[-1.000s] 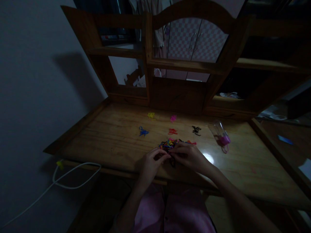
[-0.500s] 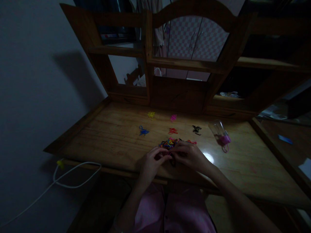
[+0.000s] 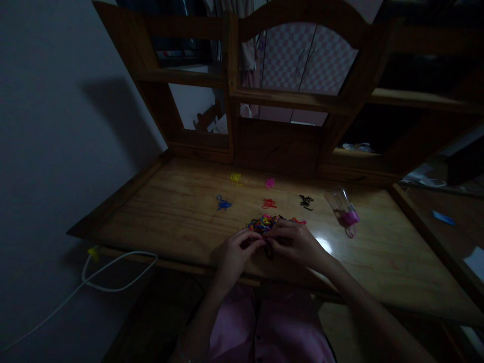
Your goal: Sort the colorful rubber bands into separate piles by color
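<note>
My left hand (image 3: 235, 253) and my right hand (image 3: 295, 243) meet at the near side of a mixed pile of colourful rubber bands (image 3: 264, 222). Thumb and fingers of each are pinched together, fingertips nearly touching. A dark rubber band (image 3: 269, 251) hangs in a loop from the pinch; poor light hides its exact colour. Beyond the pile lie small single-colour heaps: blue bands (image 3: 223, 203), red bands (image 3: 269, 203), black bands (image 3: 306, 202), yellow bands (image 3: 235, 178) and pink bands (image 3: 269, 183). My hands partly cover the mixed pile.
A clear plastic bottle (image 3: 338, 200) with a pink lid and loop lies right of the heaps on the wooden desk (image 3: 170, 212). Wooden shelving (image 3: 280, 141) rises at the back. A white cable (image 3: 113, 290) loops by the front left edge.
My hands stay almost in place, with small finger movements around the dark rubber band. The heaps and the bottle look the same; the view has tilted very slightly.
</note>
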`<move>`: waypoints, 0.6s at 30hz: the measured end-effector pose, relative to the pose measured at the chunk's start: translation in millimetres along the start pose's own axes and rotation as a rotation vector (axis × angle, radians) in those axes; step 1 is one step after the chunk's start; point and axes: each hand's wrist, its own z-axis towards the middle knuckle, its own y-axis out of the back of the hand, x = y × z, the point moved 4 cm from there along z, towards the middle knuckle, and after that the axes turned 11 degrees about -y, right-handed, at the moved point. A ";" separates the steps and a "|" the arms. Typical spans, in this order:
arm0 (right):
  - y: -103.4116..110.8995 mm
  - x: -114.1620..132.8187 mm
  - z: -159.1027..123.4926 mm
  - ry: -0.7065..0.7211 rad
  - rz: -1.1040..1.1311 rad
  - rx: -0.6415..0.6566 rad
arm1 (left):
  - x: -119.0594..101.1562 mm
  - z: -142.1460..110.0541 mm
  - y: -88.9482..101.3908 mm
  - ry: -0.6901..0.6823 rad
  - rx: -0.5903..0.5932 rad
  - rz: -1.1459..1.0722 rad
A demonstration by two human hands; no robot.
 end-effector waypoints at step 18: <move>66.8 -86.2 124.4 -0.209 -0.302 -0.387 | 1.7 -0.5 -2.9 0.030 0.041 -0.001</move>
